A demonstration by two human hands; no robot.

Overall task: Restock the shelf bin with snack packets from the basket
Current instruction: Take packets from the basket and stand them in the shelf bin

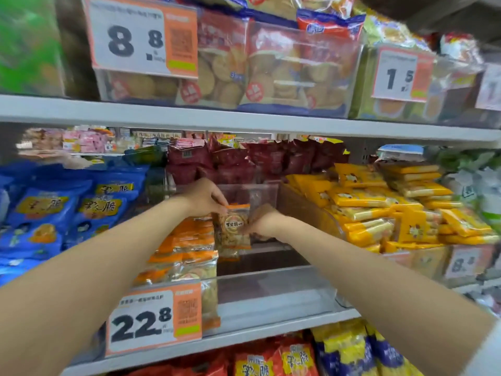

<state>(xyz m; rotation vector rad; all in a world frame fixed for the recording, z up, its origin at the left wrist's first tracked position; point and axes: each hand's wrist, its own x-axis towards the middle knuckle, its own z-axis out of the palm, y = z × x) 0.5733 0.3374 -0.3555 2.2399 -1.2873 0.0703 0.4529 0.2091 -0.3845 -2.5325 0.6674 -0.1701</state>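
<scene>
I see the packet [234,229] standing upright in the clear bin [273,284], its long axis vertical and its orange-banded top edge up. Its see-through front shows pale snack pieces behind a round label with dark characters. My left hand [203,198] pinches the top band. My right hand [264,221] pinches the right edge. The packet sits just beside the stacked orange packets [187,248] along the bin's left side.

Two hands: left hand [202,198], right hand [264,222]; one held packet [234,229].
</scene>
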